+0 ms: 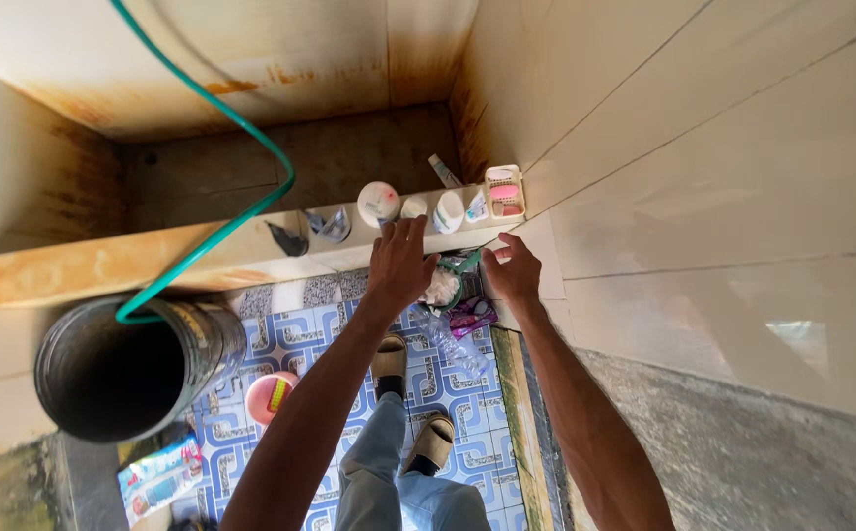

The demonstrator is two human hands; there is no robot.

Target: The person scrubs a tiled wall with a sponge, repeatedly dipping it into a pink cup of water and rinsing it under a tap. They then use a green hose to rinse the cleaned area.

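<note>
Both hands work at the right end of the tiled ledge (152, 258): the left hand (398, 264), fingers spread, reaches the white jars (379, 204); the right hand (513, 272) curls round a green-trimmed item (459, 264), apparently clearing toiletries; lifting one jar looks next.

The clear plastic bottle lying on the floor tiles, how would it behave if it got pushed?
The clear plastic bottle lies on its side on the patterned floor, so it would probably roll. It looks see-through and possibly empty, so likely light. Its thin walls would probably dent under a squeeze.
</note>
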